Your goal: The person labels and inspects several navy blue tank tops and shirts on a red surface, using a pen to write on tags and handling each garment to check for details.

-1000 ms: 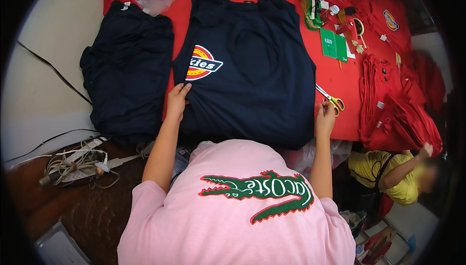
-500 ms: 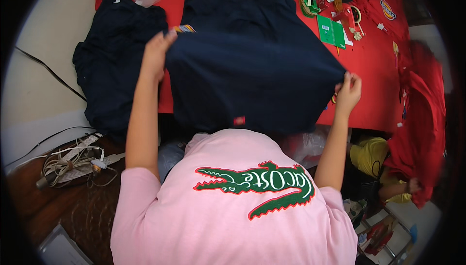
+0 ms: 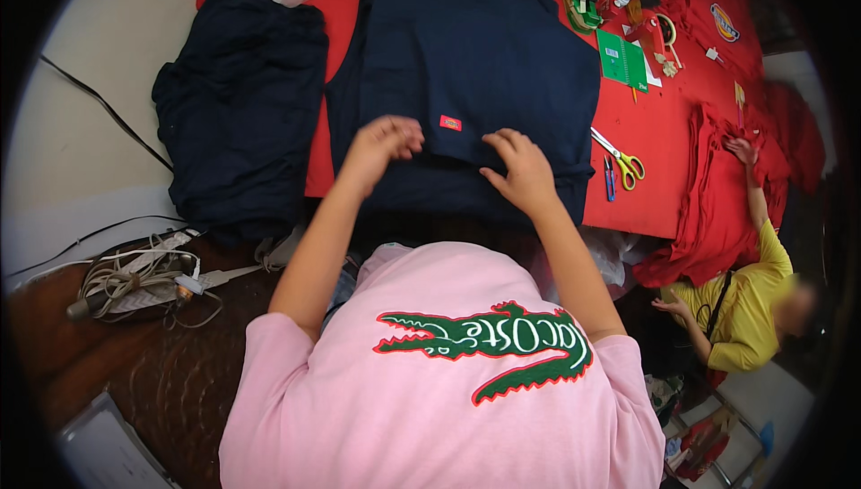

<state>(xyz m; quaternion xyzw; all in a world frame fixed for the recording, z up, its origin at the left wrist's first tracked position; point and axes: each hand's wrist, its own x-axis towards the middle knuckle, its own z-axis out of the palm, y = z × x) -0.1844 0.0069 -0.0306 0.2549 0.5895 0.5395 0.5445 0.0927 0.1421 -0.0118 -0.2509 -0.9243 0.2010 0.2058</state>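
Note:
A navy garment lies on the red-covered table in front of me, its lower edge folded up. A small red label shows near that edge. My left hand is over the garment left of the label, fingers loosely bent, nothing visible in them. To the right of the label, my right hand hovers at the folded edge with thumb and fingers apart, also holding nothing. Whether the fingertips touch the cloth, I cannot tell.
Dark folded clothes lie at left. Scissors, blue snips and a green notebook rest on the red table. A co-worker in yellow reaches across red garments at right. Tangled cables sit lower left.
Both hands have let go of the stretched navy garment and come inward. The cloth has settled, with its label higher up. At right, the co-worker's red cloth has come down onto the pile.

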